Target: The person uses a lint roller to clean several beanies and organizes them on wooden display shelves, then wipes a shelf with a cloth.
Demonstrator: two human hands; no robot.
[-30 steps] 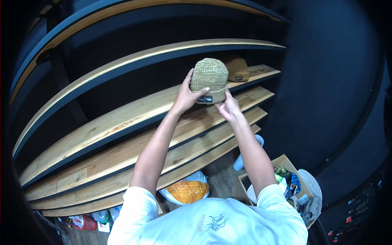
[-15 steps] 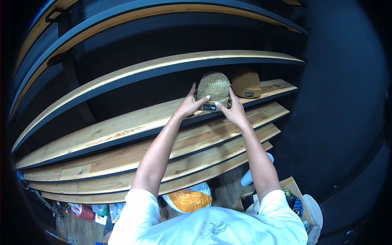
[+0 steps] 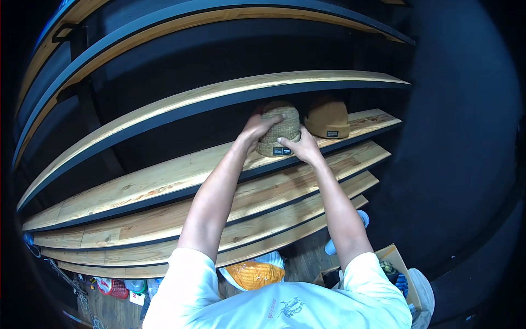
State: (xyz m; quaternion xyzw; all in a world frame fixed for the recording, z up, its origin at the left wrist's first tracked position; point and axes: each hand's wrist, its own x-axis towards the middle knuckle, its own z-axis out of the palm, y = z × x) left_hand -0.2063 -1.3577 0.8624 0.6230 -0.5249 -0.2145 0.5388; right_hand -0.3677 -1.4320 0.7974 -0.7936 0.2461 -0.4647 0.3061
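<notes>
A mottled olive-tan knit beanie [image 3: 285, 127] with a folded cuff and a small dark label stands upright on the wooden shelf, near its front edge. My left hand [image 3: 257, 129] clasps its left side, the thumb laid across the front of the crown. On the cuff's right side, my right hand [image 3: 303, 147] presses its thumb just above the label, the other fingers mostly hidden. Close by on the right sits a plain brown beanie [image 3: 327, 118], also cuffed and labelled; neither hand holds it.
Another wooden shelf [image 3: 241, 83] runs just above the beanies, and several more step down below. A black wall [image 3: 449, 153] closes the right side. On the floor lie a plastic bag with orange contents [image 3: 255, 275], a cardboard box [image 3: 395, 257] and a red basket [image 3: 116, 288].
The olive-tan beanie has shifted slightly left and turned a little in my hands. My left thumb has moved up from the cuff onto the crown.
</notes>
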